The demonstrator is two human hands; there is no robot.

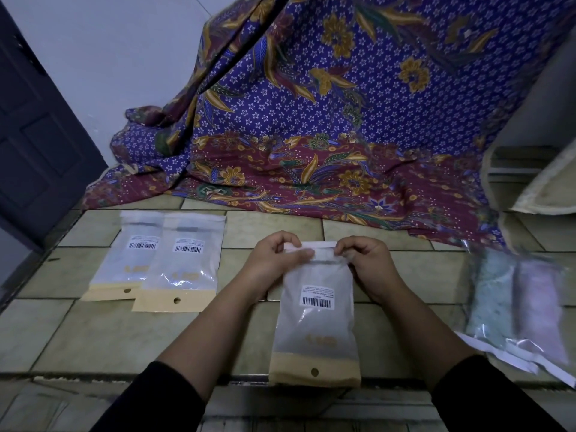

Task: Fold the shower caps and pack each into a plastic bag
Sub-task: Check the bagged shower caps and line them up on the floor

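A frosted plastic bag with a barcode label and a tan header lies on the tiled floor in front of me, its flap end pointing away. My left hand pinches the flap's left side. My right hand pinches the white strip at the flap's right side. The bag looks filled with something pale, which I cannot make out. Two similar bags lie overlapping at the left. At the right lie two clear packs, a green shower cap and a pink shower cap.
A purple and maroon batik cloth is draped over the back of the floor. A dark door stands at the left. A pale shelf unit is at the right. White paper strips lie by the right packs.
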